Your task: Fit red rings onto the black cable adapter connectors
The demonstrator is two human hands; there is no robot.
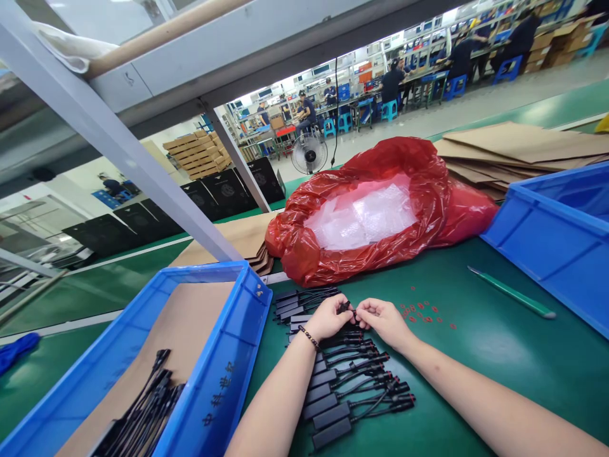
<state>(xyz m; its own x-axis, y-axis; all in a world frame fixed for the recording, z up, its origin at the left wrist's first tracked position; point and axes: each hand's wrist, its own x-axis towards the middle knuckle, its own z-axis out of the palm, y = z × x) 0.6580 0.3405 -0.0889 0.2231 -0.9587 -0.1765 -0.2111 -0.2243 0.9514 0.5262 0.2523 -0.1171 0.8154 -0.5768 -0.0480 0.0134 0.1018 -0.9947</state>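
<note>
Fingers of my left hand (330, 317) are closed round a black cable connector (343, 307). Touching its tip, my right hand (380, 320) is pinched; whatever lies between those fingertips is too small to make out. Beneath and in front of both hands, black adapter cables (332, 411) lie in a row on the green tabletop (476, 387), their box-shaped ends to the left and plug ends to the right. Several of the plugs show red at the tip. Small red rings (420, 311) are scattered just right of my right hand.
A blue bin (223, 381) at left holds brown cardboard and more black cables (147, 406). Behind my hands sits a red plastic bag (309, 260) of clear packaging. A green pen-like tool (514, 292) lies near another blue bin (552, 235). A metal post (143, 165) slants at left.
</note>
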